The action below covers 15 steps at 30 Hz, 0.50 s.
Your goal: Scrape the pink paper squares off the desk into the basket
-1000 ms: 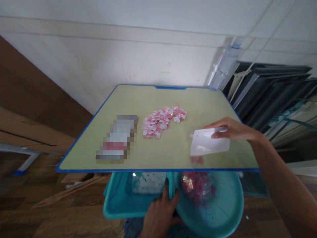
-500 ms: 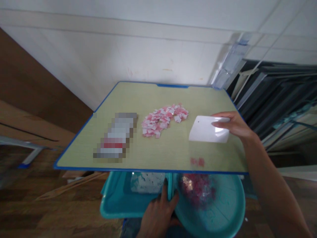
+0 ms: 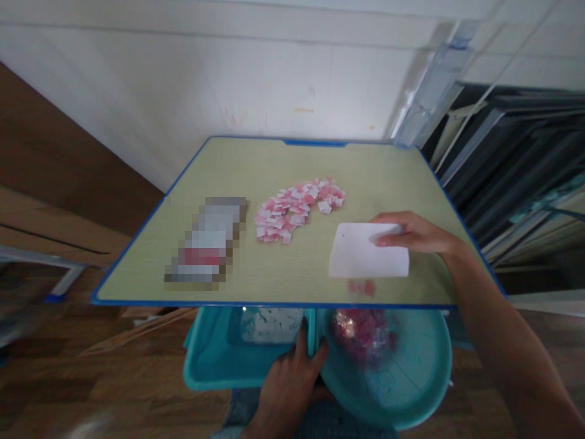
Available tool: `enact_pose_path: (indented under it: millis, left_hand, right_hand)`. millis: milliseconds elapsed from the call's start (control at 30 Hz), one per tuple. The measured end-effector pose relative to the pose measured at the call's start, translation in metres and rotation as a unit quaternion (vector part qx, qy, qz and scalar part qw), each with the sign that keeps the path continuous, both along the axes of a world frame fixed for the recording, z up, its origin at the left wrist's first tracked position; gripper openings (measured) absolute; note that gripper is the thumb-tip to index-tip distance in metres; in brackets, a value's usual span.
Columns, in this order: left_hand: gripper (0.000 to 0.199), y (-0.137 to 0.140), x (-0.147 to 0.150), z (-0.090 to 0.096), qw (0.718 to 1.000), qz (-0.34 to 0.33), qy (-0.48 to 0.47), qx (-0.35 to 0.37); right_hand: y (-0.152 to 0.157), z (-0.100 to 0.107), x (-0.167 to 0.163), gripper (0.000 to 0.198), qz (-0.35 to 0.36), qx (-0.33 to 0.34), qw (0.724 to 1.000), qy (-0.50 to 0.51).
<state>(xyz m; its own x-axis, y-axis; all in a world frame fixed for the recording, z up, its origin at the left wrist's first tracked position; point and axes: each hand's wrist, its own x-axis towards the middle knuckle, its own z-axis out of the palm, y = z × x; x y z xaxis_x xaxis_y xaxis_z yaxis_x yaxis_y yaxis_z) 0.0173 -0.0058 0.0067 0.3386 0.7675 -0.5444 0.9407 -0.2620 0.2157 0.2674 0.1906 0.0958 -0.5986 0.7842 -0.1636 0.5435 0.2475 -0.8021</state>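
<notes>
My right hand (image 3: 411,231) is closed on the right end of a white plastic scraper (image 3: 361,256), a flat sheet with a small hole near one corner. The scraper is over the right part of a pale green board (image 3: 292,274) with a blue edge. Just below it lie a few reddish-pink bits (image 3: 362,287). Small pink and white square pieces (image 3: 292,210) form a curved heap mid-board. Below the front edge, my left hand (image 3: 287,378) grips the touching rims of a teal rectangular tub (image 3: 210,372) and a teal round basin (image 3: 420,378).
A blurred-out flat object (image 3: 205,244) lies on the board's left. The tub holds whitish material (image 3: 269,326); in the basin is a clear bag of pink-red pieces (image 3: 363,335). A clear plastic bottle (image 3: 429,79) leans by the wall, near stacked dark panels (image 3: 525,152).
My right hand has brought the scraper left and toward the front edge, close to the reddish-pink bits. The view has shifted slightly. My left hand keeps its hold on the rims.
</notes>
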Motion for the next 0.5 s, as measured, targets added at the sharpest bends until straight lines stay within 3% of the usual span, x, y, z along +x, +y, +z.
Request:
enact_pose_path:
  millis: [133,500]
  left_hand:
    - [0.072,-0.0005,-0.0004,-0.0012,1.0,0.002,0.003,-0.002]
    - [0.075,-0.0044,-0.0011,-0.0066,0.999,-0.005,-0.002,0.045]
  right_hand:
    - [-0.0041,0.0008,-0.003,0.034,0.067,-0.034,0.997,0.004]
    - [-0.0071,0.0009,-0.0008,0.035,0.111,-0.112,0.988,0.008]
